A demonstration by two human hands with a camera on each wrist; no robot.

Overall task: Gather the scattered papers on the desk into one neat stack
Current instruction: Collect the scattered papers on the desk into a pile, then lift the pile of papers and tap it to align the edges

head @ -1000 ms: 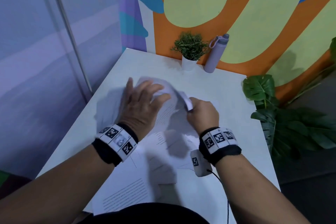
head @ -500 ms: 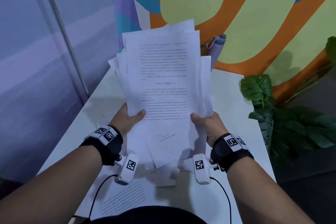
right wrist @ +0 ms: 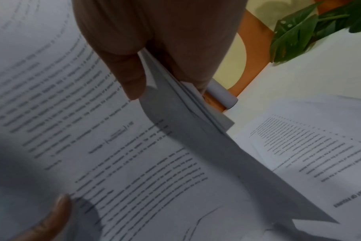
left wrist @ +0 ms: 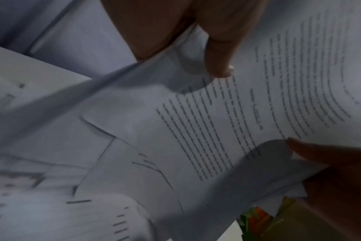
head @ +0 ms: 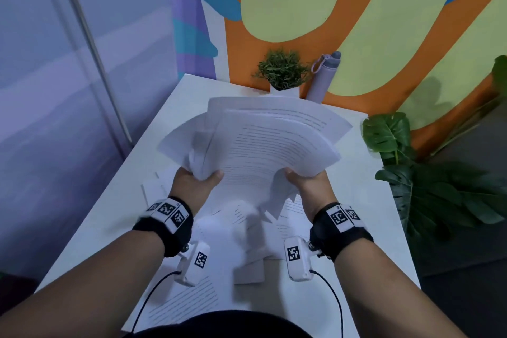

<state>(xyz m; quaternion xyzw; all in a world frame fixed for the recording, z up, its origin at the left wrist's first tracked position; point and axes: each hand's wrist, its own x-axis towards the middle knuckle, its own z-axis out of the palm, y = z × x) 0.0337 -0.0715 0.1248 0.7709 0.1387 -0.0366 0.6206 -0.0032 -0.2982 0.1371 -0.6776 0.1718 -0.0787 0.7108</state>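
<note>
Left hand: the left hand grips the near left edge of the bundle of papers, thumb on top of the printed top sheet and fingers underneath.
Right hand: the right hand clamps the near right edge of the same bundle; in the right wrist view the thumb lies on the print and the fingers curl under the sheet edges.
Bundle of papers: held above the desk between both hands, tipped away from the person, its far end bowed and fanned so that several sheet edges show unevenly.
Loose sheets: more printed pages lie flat on the desk under and near the wrists, overlapping at mixed angles; one lies by the right wrist.
Far edge of desk: a small potted plant and a lilac bottle stand side by side against the painted wall.
Right of desk: large green leaves beside the desk edge.
</note>
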